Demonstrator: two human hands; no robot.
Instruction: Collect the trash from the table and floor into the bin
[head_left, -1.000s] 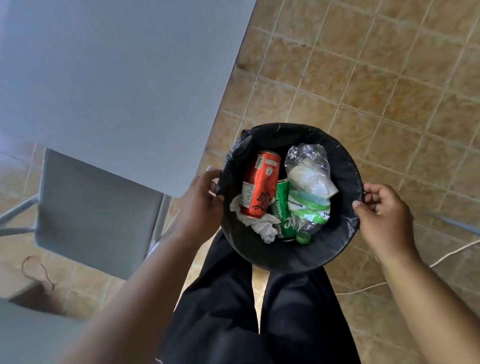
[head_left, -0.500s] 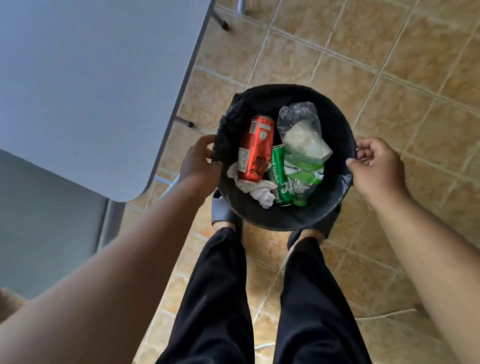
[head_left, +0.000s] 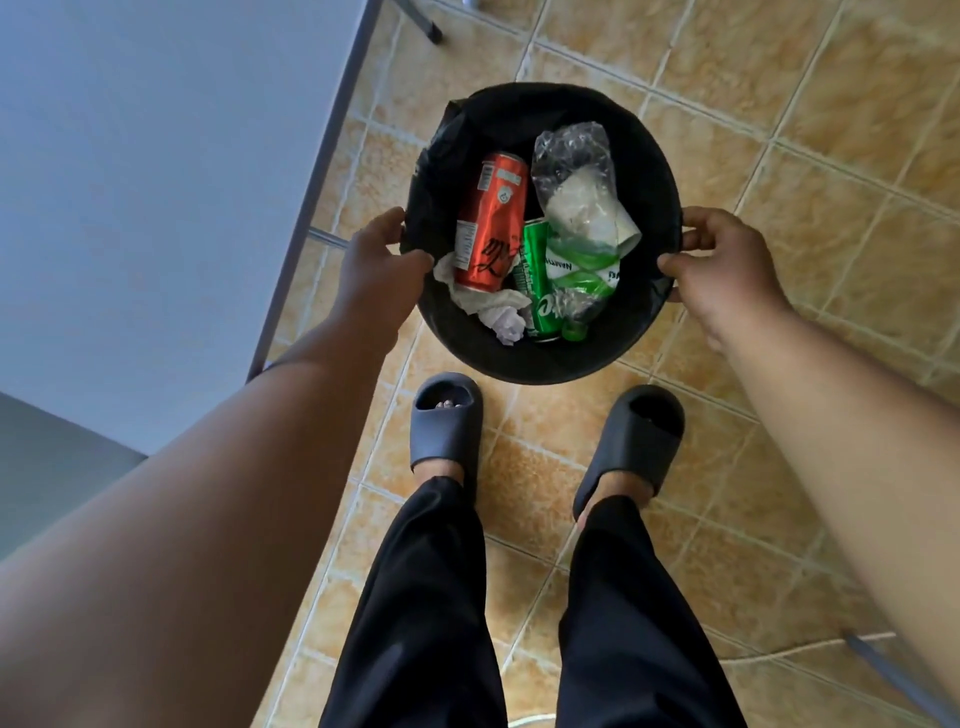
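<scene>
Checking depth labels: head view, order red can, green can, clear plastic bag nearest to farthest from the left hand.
1. red can, left side of bin, beside the left hand.
2. green can, middle.
3. clear plastic bag, right side.

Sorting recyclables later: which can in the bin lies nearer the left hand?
The red can, beside the left hand gripping the bin; the green can lies farther right.
</scene>
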